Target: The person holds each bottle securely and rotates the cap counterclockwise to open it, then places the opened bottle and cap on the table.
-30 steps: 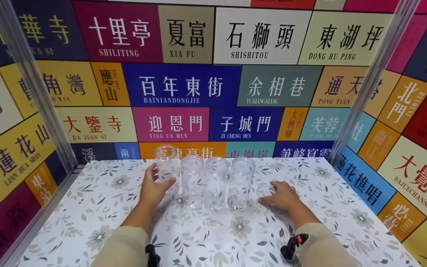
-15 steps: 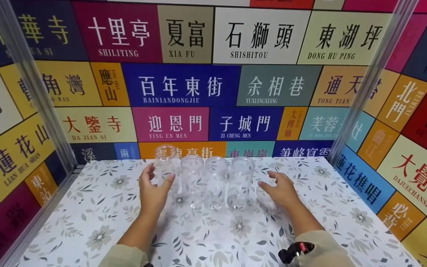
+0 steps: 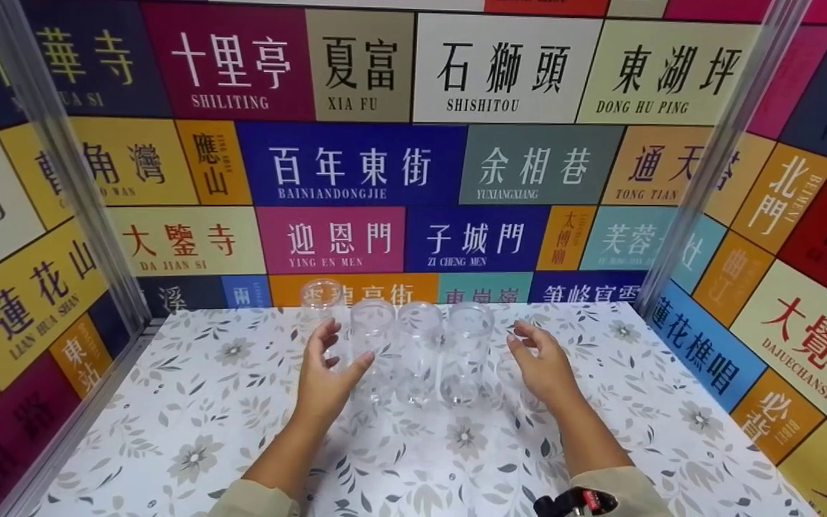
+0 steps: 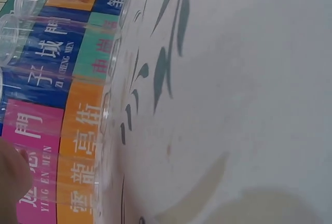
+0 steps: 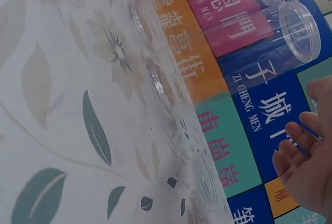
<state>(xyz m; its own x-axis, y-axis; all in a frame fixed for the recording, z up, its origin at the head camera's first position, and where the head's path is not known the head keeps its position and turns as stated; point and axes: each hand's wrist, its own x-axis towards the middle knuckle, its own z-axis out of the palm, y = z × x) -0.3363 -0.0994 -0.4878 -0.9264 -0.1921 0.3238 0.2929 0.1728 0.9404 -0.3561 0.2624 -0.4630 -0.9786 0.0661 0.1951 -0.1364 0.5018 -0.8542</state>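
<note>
Several clear plastic jars stand upright in a row on the table: a leftmost jar (image 3: 321, 294) with a higher top, a second jar (image 3: 373, 323), a third jar (image 3: 419, 330) and a rightmost jar (image 3: 470, 327). My left hand (image 3: 329, 380) hovers in front of the two left jars, thumb and fingers spread, holding nothing. It hides the leftmost jar's lower part. To the right of the row, my right hand (image 3: 544, 365) has loosely bent fingers and grips nothing. Below its fingers a low, clear round piece (image 5: 205, 177) sits on the table.
A white cloth with leaves and flowers covers the table (image 3: 191, 459). Behind it rises a wall (image 3: 356, 165) of colourful name panels, with a metal post (image 3: 701, 165) at the right and another post (image 3: 76, 165) at the left.
My right hand has let go of the low clear piece and lifted slightly away. The left hand has come off the leftmost jar and shifted right. The jars have stayed put.
</note>
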